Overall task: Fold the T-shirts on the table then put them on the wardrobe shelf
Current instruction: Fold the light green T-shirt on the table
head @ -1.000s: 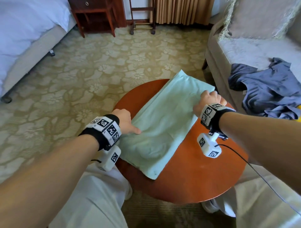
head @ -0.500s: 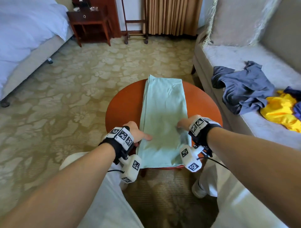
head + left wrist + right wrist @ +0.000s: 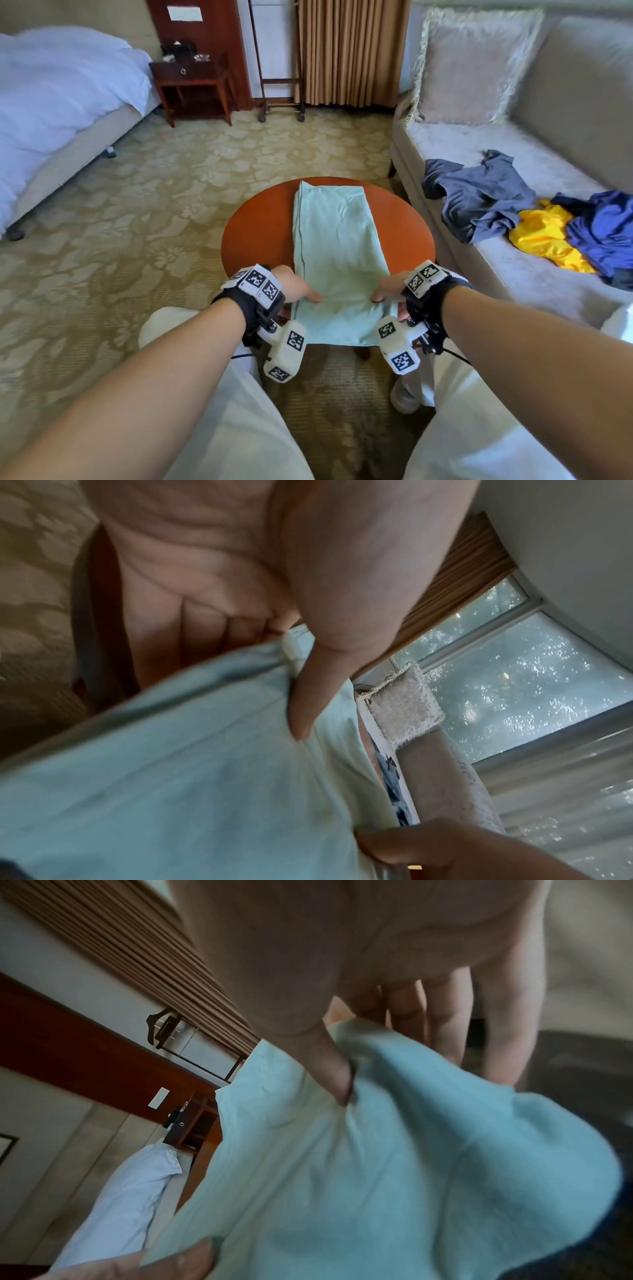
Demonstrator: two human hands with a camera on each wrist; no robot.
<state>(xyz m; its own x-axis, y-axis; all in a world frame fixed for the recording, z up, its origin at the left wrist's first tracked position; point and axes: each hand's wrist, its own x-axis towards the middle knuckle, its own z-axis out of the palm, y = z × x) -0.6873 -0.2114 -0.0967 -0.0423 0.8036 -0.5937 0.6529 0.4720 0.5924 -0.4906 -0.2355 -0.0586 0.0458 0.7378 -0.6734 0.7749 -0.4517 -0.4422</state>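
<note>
Nearby, loose shirts (image 3: 479,192) lie heaped on the sofa (image 3: 513,274).

Both my hands on the mint T-shirt (image 3: 337,246)

I see it folded into a long strip on the round table (image 3: 257,236); my left hand (image 3: 296,284) and right hand (image 3: 390,286) pinch its near edges.

Bare table (image 3: 260,233) both sides of the shirt (image 3: 337,240) (sofa (image 3: 445,144) crowds the right), open carpet (image 3: 164,205) on the left.
</note>
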